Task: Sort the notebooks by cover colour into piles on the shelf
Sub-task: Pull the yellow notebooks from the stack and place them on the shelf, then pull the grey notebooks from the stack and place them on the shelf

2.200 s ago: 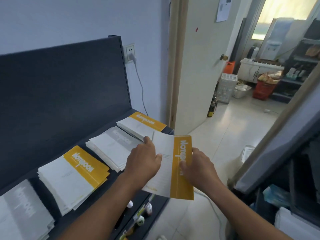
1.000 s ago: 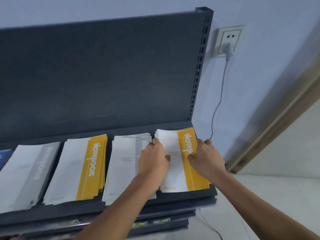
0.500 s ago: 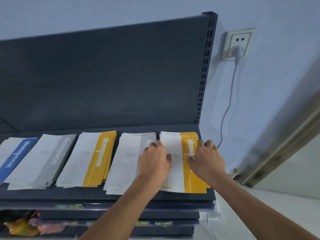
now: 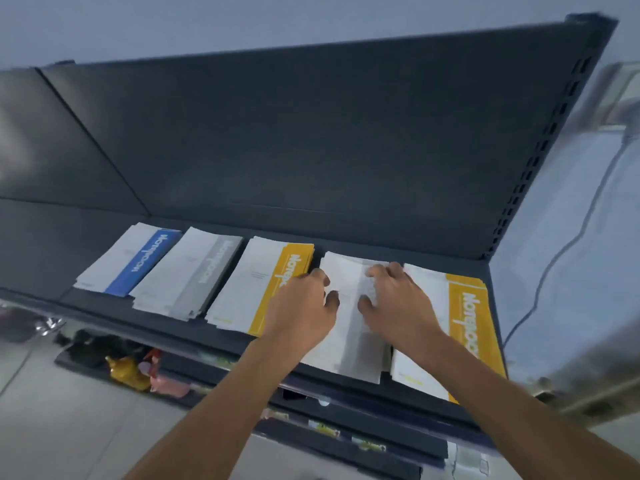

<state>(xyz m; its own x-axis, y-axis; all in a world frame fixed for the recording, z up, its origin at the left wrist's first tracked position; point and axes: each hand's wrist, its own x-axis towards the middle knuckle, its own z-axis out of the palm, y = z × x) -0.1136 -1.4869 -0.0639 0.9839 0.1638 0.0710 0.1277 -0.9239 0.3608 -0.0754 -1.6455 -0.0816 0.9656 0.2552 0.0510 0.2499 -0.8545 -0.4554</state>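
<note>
Five piles counted along the shelf [image 4: 166, 323]: blue pile [image 4: 138, 261], grey pile [image 4: 194, 275], yellow pile [image 4: 256, 285], second grey pile [image 4: 356, 341], second yellow pile [image 4: 467, 334] at the right end. Seemingly mid-step on the second grey pile, with right hand [image 4: 398, 303] laid flat and unclenched on its cover and left hand [image 4: 301, 306] bent over its left edge, gripping or merely steadying impossible to tell. Next, probably: merge like colours, so get fingers under the whole stack, lift level and set squarely on the other grey pile.
</note>
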